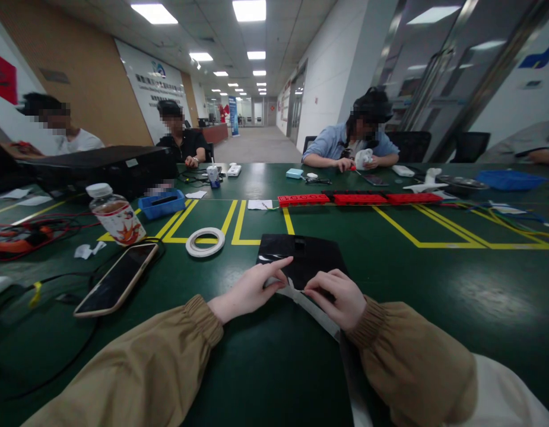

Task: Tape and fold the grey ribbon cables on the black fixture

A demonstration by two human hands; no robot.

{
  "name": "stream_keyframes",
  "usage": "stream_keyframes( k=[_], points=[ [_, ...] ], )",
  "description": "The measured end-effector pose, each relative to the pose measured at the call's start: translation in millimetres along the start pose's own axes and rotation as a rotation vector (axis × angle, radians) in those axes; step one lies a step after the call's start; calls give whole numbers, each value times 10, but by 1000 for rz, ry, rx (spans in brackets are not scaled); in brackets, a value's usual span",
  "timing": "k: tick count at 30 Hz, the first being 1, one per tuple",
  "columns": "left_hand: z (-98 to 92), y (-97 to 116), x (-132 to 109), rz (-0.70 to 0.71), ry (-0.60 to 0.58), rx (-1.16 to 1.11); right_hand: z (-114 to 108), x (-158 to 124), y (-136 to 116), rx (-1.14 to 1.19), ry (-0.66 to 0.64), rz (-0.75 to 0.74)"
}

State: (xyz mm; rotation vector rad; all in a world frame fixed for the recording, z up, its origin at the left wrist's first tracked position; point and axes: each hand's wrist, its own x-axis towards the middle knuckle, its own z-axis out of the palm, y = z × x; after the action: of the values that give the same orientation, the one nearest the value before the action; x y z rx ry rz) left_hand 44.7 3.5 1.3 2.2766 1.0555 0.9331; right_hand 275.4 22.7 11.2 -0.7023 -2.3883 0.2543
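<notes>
A glossy black flat panel (319, 252) lies on the green table in front of me. A long whitish strip of tape (319, 314) runs from its near edge down to the right and hangs toward the bottom of the view. My left hand (259, 287) is at the panel's near left corner, index finger stretched over it, thumb and curled fingers closed on the tape's upper end. Just right of that, my right hand (339, 296) pinches the same strip between thumb and fingertips. The exact grip of the fingertips is partly hidden.
A white tape roll (189, 243) lies left of the panel. Further left are a phone (118, 279), a drink bottle (116, 216) and a blue bin (162, 204). Red blocks (361, 199) line the middle. Across the table, a person (352, 142) handles a white object.
</notes>
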Motion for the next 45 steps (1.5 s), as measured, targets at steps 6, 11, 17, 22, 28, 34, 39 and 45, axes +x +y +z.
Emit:
stream_keyframes(
  k=[6, 11, 17, 22, 28, 34, 39, 45],
  points=[
    [-14, 3, 13, -18, -17, -124, -15, 12, -13, -42, 12, -67],
    [-57, -21, 44, -47, -24, -241, -37, 7, -5, -43, -21, -128],
    [-85, -73, 60, -130, -61, -313, -112, 2, -3, -27, -72, -140],
    [-88, -56, 57, -117, -73, -285, -139, 5, -31, -27, -72, -187],
    [-56, -8, 74, -66, -62, -163, -154, 5, -66, 0, -119, -221],
    [22, -7, 73, -82, -56, -87, -247, 37, -78, 58, -264, -145],
    [62, 44, 40, -155, -25, 4, -327, 63, -87, 9, -380, -70],
    [54, 79, 30, -196, -49, 28, -309, 44, -144, 171, -374, -51]
  ],
)
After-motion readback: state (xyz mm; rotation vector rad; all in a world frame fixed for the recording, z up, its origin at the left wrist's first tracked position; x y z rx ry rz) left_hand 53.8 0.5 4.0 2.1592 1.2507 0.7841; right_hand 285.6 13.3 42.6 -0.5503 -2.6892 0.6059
